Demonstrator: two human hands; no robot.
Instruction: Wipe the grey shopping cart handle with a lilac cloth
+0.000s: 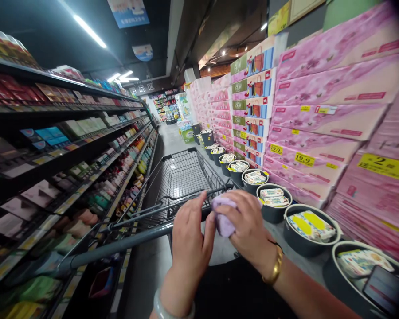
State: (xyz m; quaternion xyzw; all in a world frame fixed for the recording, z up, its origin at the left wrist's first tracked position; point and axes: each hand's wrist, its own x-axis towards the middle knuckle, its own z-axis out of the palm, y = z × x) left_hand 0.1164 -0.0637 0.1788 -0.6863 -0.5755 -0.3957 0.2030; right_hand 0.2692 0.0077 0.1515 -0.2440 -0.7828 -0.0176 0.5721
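Note:
A wire shopping cart [182, 170] stands in front of me, its basket showing bare mesh. Its grey handle [126, 243] slants up from lower left to the middle. My left hand [191, 228] is closed over the right part of this handle, with its fingertips partly hidden. Just beside it, my right hand [248, 221] grips a crumpled lilac cloth [223, 217] at the handle's right end. The cloth lies close to the left thumb; whether the two touch I cannot tell.
On the left runs a long shelf [96, 170] of packaged goods. To the right, round dark tubs [310, 248] holding packs line the floor below stacked pink packages [329, 97]. A pale floor aisle [173, 135] leads ahead. A phone [387, 290] shows at lower right.

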